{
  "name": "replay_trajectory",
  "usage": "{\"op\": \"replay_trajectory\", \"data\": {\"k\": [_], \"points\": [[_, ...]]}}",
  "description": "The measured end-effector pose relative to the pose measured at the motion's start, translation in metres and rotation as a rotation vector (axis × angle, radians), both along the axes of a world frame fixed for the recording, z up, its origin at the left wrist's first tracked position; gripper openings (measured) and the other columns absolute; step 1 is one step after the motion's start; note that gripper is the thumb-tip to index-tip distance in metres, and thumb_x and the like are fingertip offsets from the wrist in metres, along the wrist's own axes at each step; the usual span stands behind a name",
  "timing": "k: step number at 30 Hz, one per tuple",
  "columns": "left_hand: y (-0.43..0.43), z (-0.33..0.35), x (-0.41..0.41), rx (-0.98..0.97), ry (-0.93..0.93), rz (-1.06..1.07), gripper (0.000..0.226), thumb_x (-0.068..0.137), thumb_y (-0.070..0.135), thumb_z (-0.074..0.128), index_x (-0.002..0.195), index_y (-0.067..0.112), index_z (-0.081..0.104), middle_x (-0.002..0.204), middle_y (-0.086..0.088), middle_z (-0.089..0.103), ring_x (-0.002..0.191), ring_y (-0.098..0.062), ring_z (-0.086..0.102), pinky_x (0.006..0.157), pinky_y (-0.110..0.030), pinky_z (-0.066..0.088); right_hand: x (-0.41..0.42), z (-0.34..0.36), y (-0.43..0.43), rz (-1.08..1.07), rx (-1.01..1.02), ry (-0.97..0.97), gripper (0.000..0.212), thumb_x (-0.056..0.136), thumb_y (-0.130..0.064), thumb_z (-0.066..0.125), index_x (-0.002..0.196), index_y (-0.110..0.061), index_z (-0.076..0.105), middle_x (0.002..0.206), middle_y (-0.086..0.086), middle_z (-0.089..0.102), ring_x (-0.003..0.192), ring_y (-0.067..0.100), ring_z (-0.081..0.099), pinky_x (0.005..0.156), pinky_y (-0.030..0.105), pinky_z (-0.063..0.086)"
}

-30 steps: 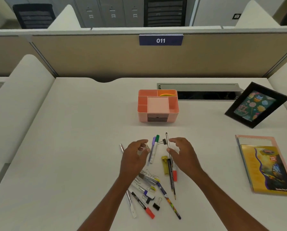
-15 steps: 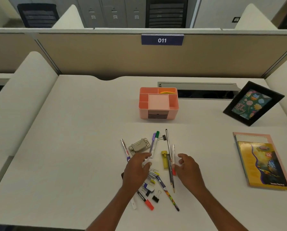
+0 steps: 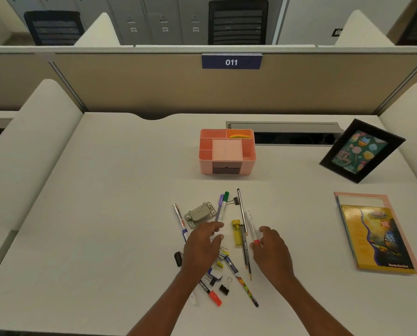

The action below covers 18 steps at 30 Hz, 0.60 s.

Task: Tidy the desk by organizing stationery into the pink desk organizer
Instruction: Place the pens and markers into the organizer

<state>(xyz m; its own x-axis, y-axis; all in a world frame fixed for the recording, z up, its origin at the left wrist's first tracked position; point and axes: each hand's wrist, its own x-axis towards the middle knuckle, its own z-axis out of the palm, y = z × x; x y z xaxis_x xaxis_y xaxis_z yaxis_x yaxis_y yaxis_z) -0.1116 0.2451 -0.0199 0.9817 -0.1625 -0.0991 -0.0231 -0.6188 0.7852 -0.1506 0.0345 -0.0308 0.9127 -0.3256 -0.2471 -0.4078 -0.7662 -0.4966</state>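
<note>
Both hands had pulled back toward the person from the pink organizer (image 3: 227, 151), left hand (image 3: 201, 246) and right hand (image 3: 271, 251) with fingers loosely spread, holding nothing (pens (image 3: 220, 207) uncollected, sorting barely begun).

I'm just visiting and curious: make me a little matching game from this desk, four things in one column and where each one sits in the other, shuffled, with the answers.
Things:
1. pink organizer
2. picture frame
3. notebooks
4. grey stapler

Places:
A. flat near the desk's right edge
B. leaning upright at the back right
C. in the loose stationery, just beyond the left hand
D. mid-desk, behind the pens

Pairs: 1-D, 2-B, 3-A, 4-C
</note>
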Motion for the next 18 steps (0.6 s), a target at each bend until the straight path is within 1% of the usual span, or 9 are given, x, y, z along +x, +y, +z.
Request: {"op": "replay_trajectory", "data": {"k": [2,4,5,7,9,11,14,16,18], "points": [[0.003,0.001,0.0,-0.001,-0.007,0.031,0.032,0.098,0.023,0.072,0.129,0.032,0.068,0.121,0.015,0.069,0.106,0.0,0.062,0.091,-0.022,0.056,-0.001,0.0,-0.001,0.014,-0.039,0.001,0.027,0.1,-0.026,0.064,0.125,-0.018,0.061,0.105,-0.002,0.062,0.089,0.014,0.062,0.073,0.024,0.054],[0.01,0.003,0.0,0.023,-0.031,0.064,0.032,0.097,0.022,0.072,0.128,0.03,0.069,0.122,0.016,0.068,0.105,0.003,0.062,0.089,-0.013,0.05,0.0,0.001,-0.004,0.007,-0.048,-0.013,0.021,0.1,-0.023,0.061,0.119,-0.017,0.064,0.1,-0.002,0.063,0.085,0.014,0.061,0.069,0.022,0.051],[0.014,0.003,0.001,0.024,-0.045,0.077,0.033,0.097,0.021,0.072,0.128,0.03,0.069,0.121,0.017,0.068,0.105,0.003,0.062,0.088,-0.013,0.05,0.001,0.003,-0.006,-0.004,-0.04,-0.027,0.019,0.099,-0.022,0.061,0.117,-0.017,0.066,0.098,-0.002,0.063,0.083,0.014,0.061,0.067,0.021,0.049],[0.024,0.001,0.002,0.021,-0.07,0.103,0.033,0.096,0.019,0.073,0.127,0.029,0.068,0.12,0.018,0.067,0.104,0.002,0.063,0.088,-0.021,0.056,0.004,0.008,-0.011,-0.033,-0.002,-0.072,0.017,0.097,-0.019,0.063,0.114,-0.016,0.068,0.096,-0.002,0.065,0.081,0.014,0.061,0.066,0.02,0.046],[0.033,0.0,0.005,0.033,-0.084,0.129,0.03,0.095,0.019,0.073,0.123,0.027,0.069,0.115,0.017,0.069,0.102,0.0,0.064,0.085,-0.028,0.06,0.011,0.018,-0.017,-0.057,0.045,-0.13,0.016,0.097,-0.018,0.065,0.112,-0.016,0.069,0.098,-0.001,0.067,0.084,0.013,0.062,0.069,0.019,0.045],[0.038,-0.001,0.009,0.052,-0.083,0.146,0.025,0.094,0.02,0.074,0.118,0.028,0.07,0.11,0.017,0.069,0.098,0.001,0.064,0.082,-0.031,0.06,0.023,0.033,-0.022,-0.073,0.068,-0.206,0.013,0.095,-0.016,0.066,0.108,-0.018,0.071,0.098,-0.002,0.067,0.086,0.013,0.062,0.072,0.013,0.041],[0.037,0.0,0.014,0.042,-0.085,0.149,0.022,0.094,0.021,0.074,0.115,0.027,0.071,0.108,0.016,0.07,0.093,0.0,0.065,0.08,-0.033,0.06,0.049,0.061,-0.024,-0.072,0.079,-0.336,0.013,0.094,-0.013,0.07,0.106,-0.016,0.072,0.099,-0.002,0.069,0.088,0.011,0.062,0.076,0.003,0.036],[0.031,0.001,0.016,0.025,-0.084,0.146,0.022,0.094,0.022,0.074,0.115,0.028,0.071,0.108,0.015,0.07,0.091,0.0,0.065,0.079,-0.031,0.06,0.07,0.081,-0.023,-0.035,0.089,-0.417,0.014,0.094,-0.013,0.072,0.108,-0.013,0.072,0.1,-0.003,0.069,0.089,0.011,0.064,0.078,0.006,0.042],[0.023,0.003,0.019,0.016,-0.082,0.14,0.023,0.095,0.022,0.073,0.116,0.03,0.071,0.108,0.016,0.069,0.091,0.002,0.064,0.08,-0.027,0.059,0.092,0.099,-0.02,0.013,0.097,-0.492,0.017,0.094,-0.015,0.074,0.11,-0.012,0.071,0.1,-0.002,0.07,0.09,0.011,0.065,0.08,0.014,0.05]]}}
